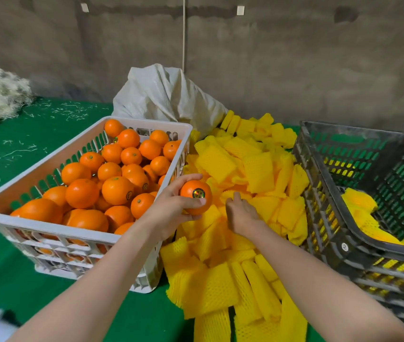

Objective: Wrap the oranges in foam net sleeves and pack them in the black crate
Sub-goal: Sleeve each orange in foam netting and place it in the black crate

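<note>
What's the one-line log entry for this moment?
left hand: holds orange | right hand: on sleeve pile, grip unclear | black crate: few wrapped oranges | white crate: bare oranges

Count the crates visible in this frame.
2. A white crate, full of bare oranges, sits at left; a black crate, holding a few sleeved oranges, stands at right, past the yellow foam sleeves. More could lie outside the frame.

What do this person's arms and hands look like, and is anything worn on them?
The left forearm and right forearm are bare as far as the picture's edge, with no sleeves showing. The left hand and right hand wear no gloves. No watch, bracelet or ring is visible on the sides that face the camera.
</note>
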